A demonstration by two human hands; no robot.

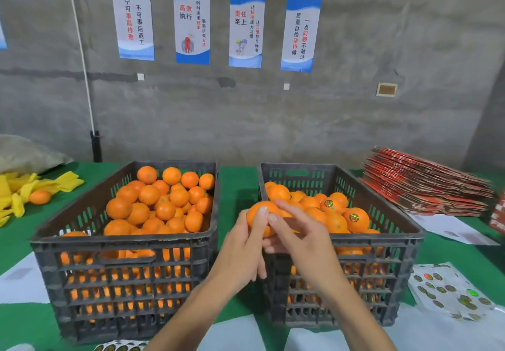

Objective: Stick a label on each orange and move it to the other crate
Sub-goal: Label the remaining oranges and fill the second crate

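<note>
Fingers [284, 208] press orange [258, 210]; labels unreadable.

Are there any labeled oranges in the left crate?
No, the left crate shows only bare oranges; the labeled oranges lie in the right crate.

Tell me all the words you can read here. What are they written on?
Poster one: "宁可事前检查 不可事后返工"
Poster two: "高效执行"; its small columns are too blurred to read surely.
Poster three: "责任至上"; its small columns are too blurred.
Poster four: "质量自检坚持做 一点问题不放过"
Orange labels, sticker sheet, red cartons: print too small to read.
</note>
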